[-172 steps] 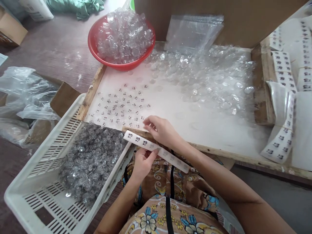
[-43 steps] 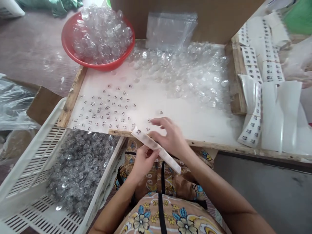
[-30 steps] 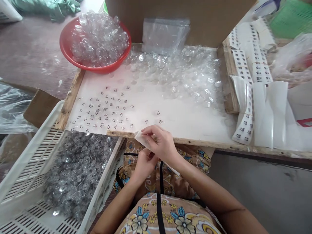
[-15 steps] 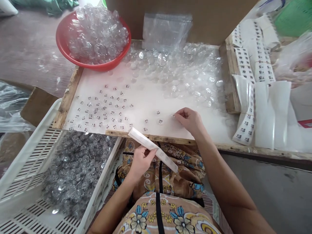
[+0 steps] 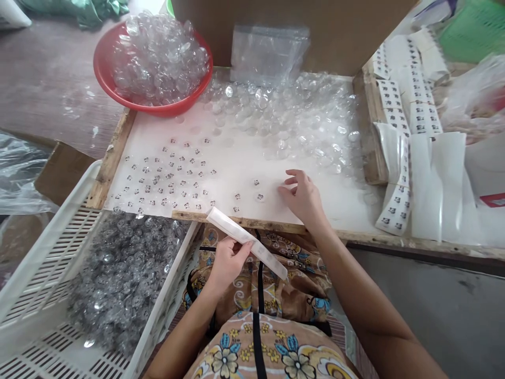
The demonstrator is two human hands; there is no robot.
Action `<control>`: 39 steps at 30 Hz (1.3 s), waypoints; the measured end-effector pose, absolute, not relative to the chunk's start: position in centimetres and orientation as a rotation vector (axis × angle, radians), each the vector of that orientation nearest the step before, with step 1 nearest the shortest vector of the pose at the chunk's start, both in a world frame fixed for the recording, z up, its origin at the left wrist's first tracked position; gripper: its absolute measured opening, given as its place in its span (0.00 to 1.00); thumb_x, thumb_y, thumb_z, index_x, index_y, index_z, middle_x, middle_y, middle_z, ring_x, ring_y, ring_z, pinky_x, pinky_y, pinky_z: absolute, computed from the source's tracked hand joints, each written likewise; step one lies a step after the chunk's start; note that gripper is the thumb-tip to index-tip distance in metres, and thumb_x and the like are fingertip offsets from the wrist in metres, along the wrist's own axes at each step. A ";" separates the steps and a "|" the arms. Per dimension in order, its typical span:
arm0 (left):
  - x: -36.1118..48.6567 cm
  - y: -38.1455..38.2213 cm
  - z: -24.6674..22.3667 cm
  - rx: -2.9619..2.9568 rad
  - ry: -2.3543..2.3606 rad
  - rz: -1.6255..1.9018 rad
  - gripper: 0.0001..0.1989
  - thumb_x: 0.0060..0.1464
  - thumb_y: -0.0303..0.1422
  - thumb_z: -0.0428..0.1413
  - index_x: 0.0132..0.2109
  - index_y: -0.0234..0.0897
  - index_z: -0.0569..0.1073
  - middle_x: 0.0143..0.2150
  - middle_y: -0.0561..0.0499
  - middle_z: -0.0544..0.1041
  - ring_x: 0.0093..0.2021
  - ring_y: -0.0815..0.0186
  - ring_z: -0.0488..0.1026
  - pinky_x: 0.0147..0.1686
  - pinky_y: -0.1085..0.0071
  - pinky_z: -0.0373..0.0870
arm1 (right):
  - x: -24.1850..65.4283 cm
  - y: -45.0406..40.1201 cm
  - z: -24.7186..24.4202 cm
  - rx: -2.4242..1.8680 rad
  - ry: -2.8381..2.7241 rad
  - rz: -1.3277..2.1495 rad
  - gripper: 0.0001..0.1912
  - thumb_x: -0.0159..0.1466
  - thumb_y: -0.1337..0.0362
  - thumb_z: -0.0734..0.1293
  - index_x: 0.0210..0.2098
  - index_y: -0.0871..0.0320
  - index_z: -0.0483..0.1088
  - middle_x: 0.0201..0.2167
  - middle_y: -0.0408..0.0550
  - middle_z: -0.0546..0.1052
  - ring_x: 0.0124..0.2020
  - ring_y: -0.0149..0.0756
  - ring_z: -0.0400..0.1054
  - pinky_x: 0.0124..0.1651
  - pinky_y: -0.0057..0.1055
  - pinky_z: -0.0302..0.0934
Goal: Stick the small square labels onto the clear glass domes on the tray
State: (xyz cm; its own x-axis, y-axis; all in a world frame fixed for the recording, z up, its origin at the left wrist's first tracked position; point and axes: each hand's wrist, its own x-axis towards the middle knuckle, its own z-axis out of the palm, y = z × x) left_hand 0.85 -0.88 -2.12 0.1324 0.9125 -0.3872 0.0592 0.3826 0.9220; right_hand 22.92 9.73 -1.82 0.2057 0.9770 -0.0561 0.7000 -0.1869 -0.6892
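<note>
While my left hand (image 5: 231,259) pinches a white strip (image 5: 228,225), my right hand (image 5: 304,199) has fingers loosely apart; left of it on the counter (image 5: 236,166), clear discs (image 5: 260,197) bear small dark cartoon-face labels (image 5: 256,182).

Left hand (image 5: 228,264): most fingers hidden behind the paper strip (image 5: 229,223), by the near edge of the board (image 5: 229,166); thumb covers part of it, markings too faint to read. Right hand (image 5: 302,197), inside the near edge, slightly blurred — can't tell whether the thumb touches down. Printed discs (image 5: 171,176) toward the left edge: figures too small for detail. Clear discs (image 5: 281,145) along the far edge merge in glare, uncountable. Red bowl (image 5: 169,109), far left corner: floor buried under clear pieces (image 5: 161,58). White crate (image 5: 164,295), off the near left corner, runs out of sight. Cardboard panel (image 5: 335,39) behind the far edge — top cut off.
</note>
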 end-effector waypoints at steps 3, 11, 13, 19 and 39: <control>0.7 -1.0 -2.2 0.996 1.304 0.801 0.11 0.54 0.38 0.61 0.33 0.34 0.79 0.29 0.47 0.81 0.29 0.60 0.78 0.30 0.68 0.75 | 23.4 9.4 -1.5 -1.973 -1.664 0.788 0.31 0.59 0.52 0.69 0.58 0.57 0.65 0.51 0.59 0.69 0.33 0.38 0.70 0.44 0.45 0.67; 0.6 -1.0 -2.1 1.010 1.283 0.784 0.12 0.54 0.39 0.60 0.32 0.33 0.78 0.27 0.47 0.79 0.28 0.61 0.76 0.29 0.69 0.74 | 18.5 11.1 -0.5 -1.784 -2.131 0.875 0.43 0.48 0.60 0.80 0.60 0.57 0.63 0.57 0.61 0.61 0.53 0.56 0.67 0.56 0.50 0.64; 0.5 -1.0 -1.8 1.016 1.298 0.794 0.12 0.53 0.39 0.61 0.30 0.33 0.77 0.26 0.48 0.79 0.27 0.61 0.76 0.28 0.69 0.74 | 15.4 12.7 -0.4 -1.661 -2.206 0.911 0.41 0.47 0.62 0.81 0.58 0.59 0.64 0.56 0.60 0.62 0.52 0.54 0.68 0.56 0.50 0.64; -0.7 -1.5 -1.0 0.906 1.336 0.837 0.14 0.50 0.42 0.63 0.33 0.34 0.79 0.30 0.46 0.82 0.30 0.57 0.80 0.32 0.65 0.78 | 4.5 16.9 -0.1 -1.224 -2.355 0.982 0.35 0.48 0.67 0.81 0.52 0.66 0.67 0.50 0.61 0.68 0.50 0.47 0.67 0.54 0.41 0.64; 0.3 -0.8 -0.3 0.961 1.325 0.816 0.13 0.50 0.40 0.64 0.34 0.32 0.81 0.30 0.45 0.82 0.31 0.58 0.80 0.32 0.68 0.78 | 25.4 19.2 -2.5 -1.771 -2.215 0.395 0.28 0.65 0.55 0.67 0.63 0.55 0.65 0.67 0.63 0.60 0.67 0.63 0.52 0.63 0.60 0.52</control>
